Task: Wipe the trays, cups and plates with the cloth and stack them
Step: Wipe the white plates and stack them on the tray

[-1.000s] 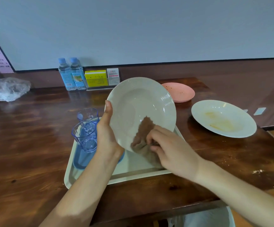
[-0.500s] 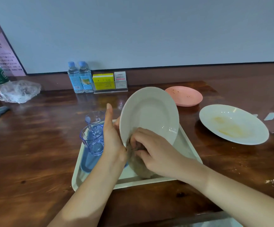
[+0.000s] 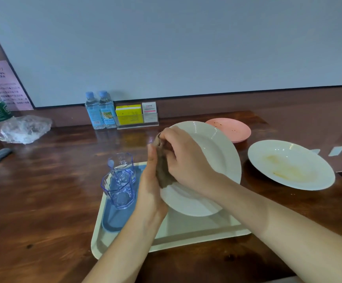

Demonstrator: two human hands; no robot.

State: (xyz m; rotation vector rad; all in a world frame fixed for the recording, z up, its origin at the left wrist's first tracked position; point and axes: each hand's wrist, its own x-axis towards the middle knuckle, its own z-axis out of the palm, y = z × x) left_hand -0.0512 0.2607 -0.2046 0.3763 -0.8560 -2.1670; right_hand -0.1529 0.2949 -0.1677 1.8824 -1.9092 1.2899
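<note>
Gripping white plate [image 3: 217, 160] by left rim, left hand [image 3: 149, 190] holds it tilted over cream tray [image 3: 186, 231] near front edge of table [image 3: 43, 201]; right hand [image 3: 183, 160] bunches brown cloth [image 3: 163, 172] in curled fingers against upper-left rim. Left fingers hidden behind plate.
</note>
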